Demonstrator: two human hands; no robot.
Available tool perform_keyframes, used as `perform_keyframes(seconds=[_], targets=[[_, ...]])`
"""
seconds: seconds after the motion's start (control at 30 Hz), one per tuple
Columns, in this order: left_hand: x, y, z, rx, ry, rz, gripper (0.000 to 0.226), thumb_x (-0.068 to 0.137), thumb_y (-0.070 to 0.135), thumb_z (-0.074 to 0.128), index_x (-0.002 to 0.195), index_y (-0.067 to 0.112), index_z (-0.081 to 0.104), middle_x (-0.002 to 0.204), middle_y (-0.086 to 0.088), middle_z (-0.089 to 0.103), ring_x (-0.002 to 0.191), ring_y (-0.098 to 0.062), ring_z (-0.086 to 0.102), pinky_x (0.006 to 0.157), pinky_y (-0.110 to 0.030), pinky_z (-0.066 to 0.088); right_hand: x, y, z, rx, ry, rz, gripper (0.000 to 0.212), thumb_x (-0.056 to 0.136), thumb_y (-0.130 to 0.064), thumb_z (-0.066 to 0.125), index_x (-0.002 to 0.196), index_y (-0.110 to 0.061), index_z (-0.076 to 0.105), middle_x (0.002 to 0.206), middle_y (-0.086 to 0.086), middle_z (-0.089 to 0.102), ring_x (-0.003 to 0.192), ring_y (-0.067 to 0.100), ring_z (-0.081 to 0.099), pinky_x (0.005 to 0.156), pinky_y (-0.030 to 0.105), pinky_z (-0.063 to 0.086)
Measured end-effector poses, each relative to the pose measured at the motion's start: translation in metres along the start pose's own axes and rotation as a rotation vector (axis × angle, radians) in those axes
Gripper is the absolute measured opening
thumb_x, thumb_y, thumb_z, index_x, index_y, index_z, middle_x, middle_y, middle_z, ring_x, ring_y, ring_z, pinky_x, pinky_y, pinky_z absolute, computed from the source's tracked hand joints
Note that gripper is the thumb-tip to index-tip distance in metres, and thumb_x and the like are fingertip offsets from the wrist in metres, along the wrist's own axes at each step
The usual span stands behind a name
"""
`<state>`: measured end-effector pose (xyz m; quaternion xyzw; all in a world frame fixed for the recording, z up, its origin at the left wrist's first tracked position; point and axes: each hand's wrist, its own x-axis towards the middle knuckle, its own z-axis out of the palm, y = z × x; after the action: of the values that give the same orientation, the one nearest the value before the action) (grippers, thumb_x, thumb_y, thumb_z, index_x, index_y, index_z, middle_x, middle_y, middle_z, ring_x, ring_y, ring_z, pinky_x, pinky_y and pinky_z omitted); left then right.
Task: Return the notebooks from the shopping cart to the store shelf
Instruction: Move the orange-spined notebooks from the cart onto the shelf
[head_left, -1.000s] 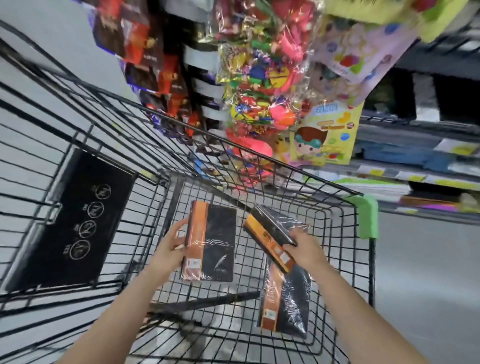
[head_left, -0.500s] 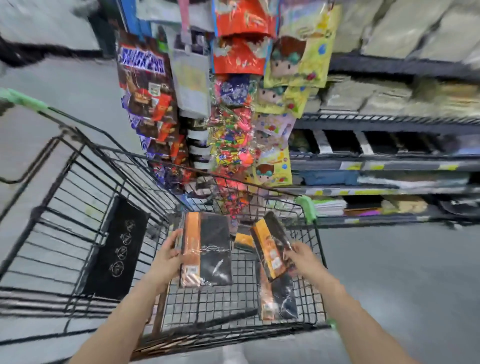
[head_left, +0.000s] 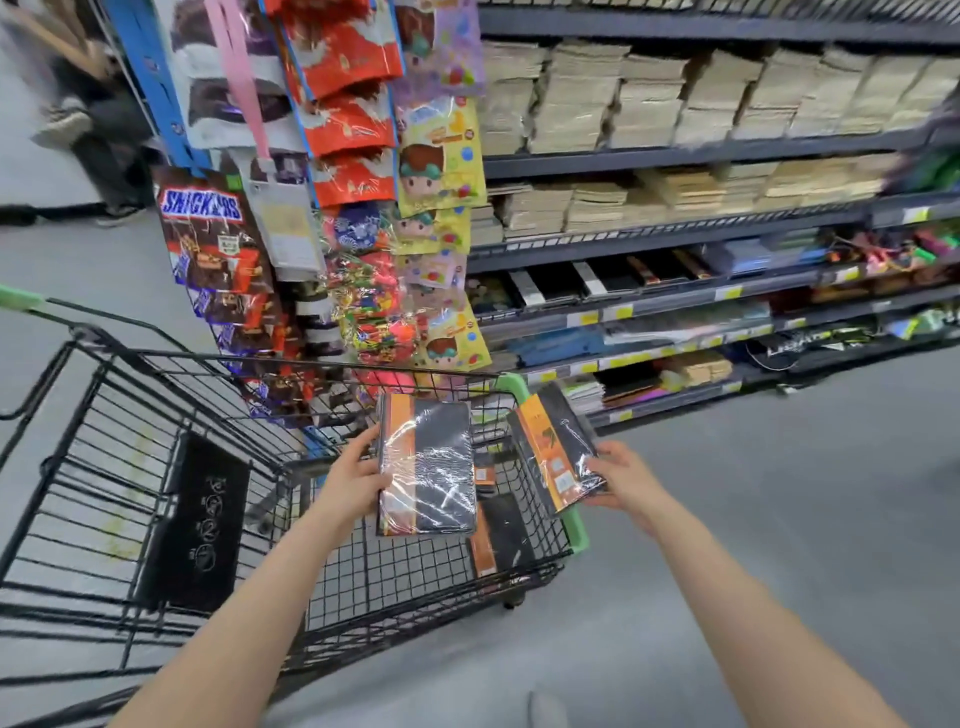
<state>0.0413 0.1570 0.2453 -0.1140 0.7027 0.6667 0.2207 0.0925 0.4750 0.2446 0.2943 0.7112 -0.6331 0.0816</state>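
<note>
My left hand (head_left: 352, 475) grips a black-and-orange, plastic-wrapped notebook (head_left: 431, 467) by its left edge, held above the black wire shopping cart (head_left: 130, 415). A second notebook of the same kind (head_left: 558, 457) is held tilted in my right hand (head_left: 621, 478), over the cart's right rim. Two more black-and-orange notebooks (head_left: 501, 535) lie on the cart's floor at its right end. To the right stands the store shelf (head_left: 675, 306), where dark notebooks (head_left: 613, 275) lie in a row on a middle level.
Hanging bags of sweets and toys (head_left: 363, 208) crowd the shelf's end, just beyond the cart. Stacks of tan paper goods (head_left: 675, 98) fill the upper shelves. Another person (head_left: 98, 119) stands at the far left. Grey floor (head_left: 779, 519) stretches between me and the shelf.
Both hands have lifted their notebooks up out of the cart basket. My view has risen and swung right, so more of the shelf shows.
</note>
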Motion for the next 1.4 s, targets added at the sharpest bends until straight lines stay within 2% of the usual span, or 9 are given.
perform_keyframes(seconds=[0.17,0.3,0.47,0.57,0.67,0.77,0.9,1.13,1.4], targets=[[0.014,0.003,0.06,0.004,-0.023,0.021,0.071,0.083,-0.016,0.05,0.139,0.026,0.035,0.097,-0.009,0.069,0.071,-0.022,0.07,0.055,-0.033,0.056,0.009,0.003,-0.063,0.054,0.014,0.023,0.03,0.092,-0.005,0.05,0.122,-0.003,0.045,0.102,0.013,0.056,0.072,0.019,0.057,0.059,0.032,0.056],[0.03,0.009,0.135,0.001,-0.016,0.027,0.07,0.084,-0.016,0.05,0.138,0.026,0.036,0.095,-0.012,0.068,0.065,-0.019,0.066,0.047,-0.024,0.052,0.025,0.001,-0.131,0.096,-0.002,0.024,0.023,0.094,-0.002,0.045,0.116,-0.007,0.048,0.093,0.012,0.059,0.07,0.017,0.058,0.052,0.026,0.055],[0.054,0.017,0.235,0.014,-0.015,0.047,0.07,0.082,-0.015,0.053,0.138,0.024,0.037,0.098,-0.013,0.067,0.075,-0.023,0.063,0.064,-0.033,0.051,0.053,-0.001,-0.225,0.131,0.002,0.072,0.026,0.093,0.002,0.04,0.115,-0.01,0.048,0.089,0.012,0.06,0.072,0.018,0.059,0.051,0.025,0.055],[0.059,0.028,0.29,0.068,-0.021,0.044,0.065,0.084,-0.013,0.052,0.13,0.032,0.04,0.094,-0.006,0.065,0.054,-0.012,0.057,0.044,-0.023,0.044,0.063,-0.005,-0.275,0.181,0.015,0.083,0.028,0.092,0.006,0.037,0.112,-0.011,0.047,0.093,0.014,0.058,0.071,0.019,0.057,0.046,0.022,0.054],[0.067,0.038,0.335,0.077,-0.069,0.054,0.067,0.084,-0.017,0.049,0.133,0.028,0.038,0.089,-0.006,0.064,0.046,-0.005,0.059,0.037,-0.017,0.042,0.072,-0.008,-0.318,0.24,0.031,0.075,0.024,0.093,0.004,0.037,0.109,-0.01,0.049,0.094,0.015,0.059,0.073,0.02,0.058,0.054,0.026,0.055],[0.08,0.051,0.366,0.101,-0.094,0.062,0.068,0.083,-0.015,0.051,0.138,0.024,0.038,0.089,-0.007,0.067,0.061,-0.014,0.064,0.056,-0.027,0.05,0.085,-0.007,-0.354,0.289,0.067,0.074,0.025,0.093,0.001,0.041,0.116,-0.005,0.049,0.087,0.014,0.061,0.073,0.023,0.06,0.067,0.033,0.054],[0.101,0.067,0.398,0.119,-0.117,0.07,0.069,0.083,-0.015,0.051,0.137,0.028,0.039,0.088,-0.007,0.069,0.062,-0.014,0.066,0.056,-0.03,0.052,0.097,-0.011,-0.385,0.32,0.077,0.063,0.021,0.094,0.002,0.038,0.105,-0.011,0.051,0.081,0.009,0.062,0.065,0.018,0.064,0.059,0.026,0.055],[0.153,0.089,0.444,0.099,-0.183,0.034,0.064,0.086,-0.011,0.052,0.137,0.025,0.037,0.103,-0.013,0.066,0.07,-0.02,0.064,0.048,-0.026,0.051,0.138,-0.023,-0.419,0.328,0.104,0.063,0.026,0.096,-0.002,0.037,0.116,-0.012,0.05,0.086,0.007,0.064,0.077,0.021,0.062,0.06,0.024,0.055],[0.261,0.134,0.501,0.123,-0.261,0.035,0.068,0.085,-0.009,0.055,0.14,0.027,0.036,0.095,-0.007,0.069,0.076,-0.021,0.066,0.065,-0.035,0.051,0.217,-0.062,-0.452,0.348,0.195,0.077,0.028,0.096,-0.002,0.038,0.121,-0.003,0.048,0.085,0.008,0.062,0.074,0.022,0.062,0.052,0.021,0.055]])
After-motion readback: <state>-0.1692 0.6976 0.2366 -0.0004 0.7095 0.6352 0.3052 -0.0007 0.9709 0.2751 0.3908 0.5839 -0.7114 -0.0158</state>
